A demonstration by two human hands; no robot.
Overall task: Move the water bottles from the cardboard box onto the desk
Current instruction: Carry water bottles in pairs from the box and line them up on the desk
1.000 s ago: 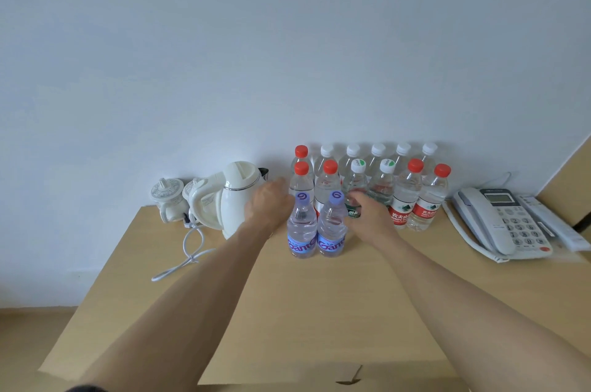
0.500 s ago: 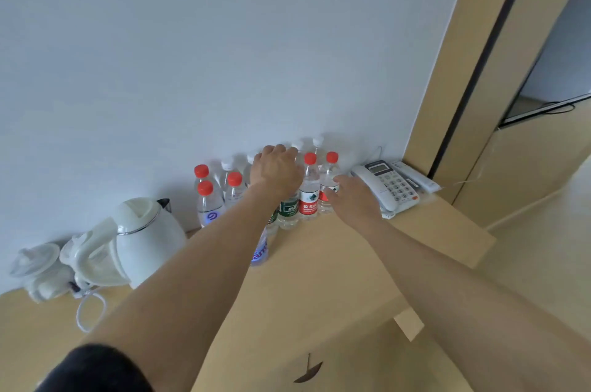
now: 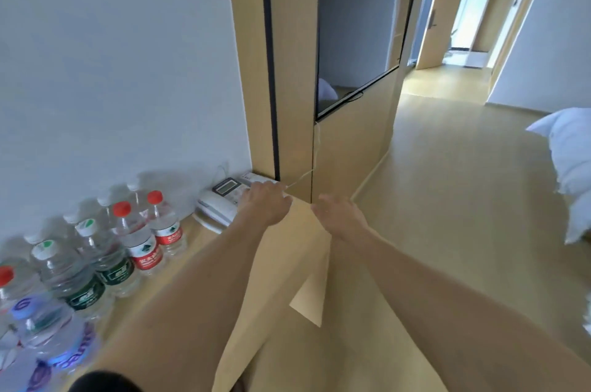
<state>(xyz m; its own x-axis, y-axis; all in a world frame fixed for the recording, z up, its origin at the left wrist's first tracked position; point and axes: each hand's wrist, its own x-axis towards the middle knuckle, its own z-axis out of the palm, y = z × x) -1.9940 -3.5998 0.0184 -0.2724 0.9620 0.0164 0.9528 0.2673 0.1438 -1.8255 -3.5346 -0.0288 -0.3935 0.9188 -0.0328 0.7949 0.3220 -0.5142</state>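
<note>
Several water bottles stand on the wooden desk (image 3: 204, 251) along the wall at the lower left: red-capped ones with red labels (image 3: 140, 244), white-capped ones with green labels (image 3: 80, 283), and blue-labelled ones (image 3: 54, 337) nearest me. My left hand (image 3: 265, 204) hovers over the telephone at the desk's right end, fingers loosely curled, holding nothing. My right hand (image 3: 339, 215) is past the desk's corner, over the floor, relaxed and empty. No cardboard box is clearly visible.
A white telephone (image 3: 220, 203) sits at the desk's far right corner with a cord running to the wooden partition (image 3: 287, 104). A wall-mounted screen (image 3: 355, 33) is beyond. White bedding (image 3: 569, 168) lies at the right; wooden floor leads to a doorway.
My view has swung right, away from the bottles. Both hands have left the bottles and moved right, the left over the telephone, the right beyond the desk's corner.
</note>
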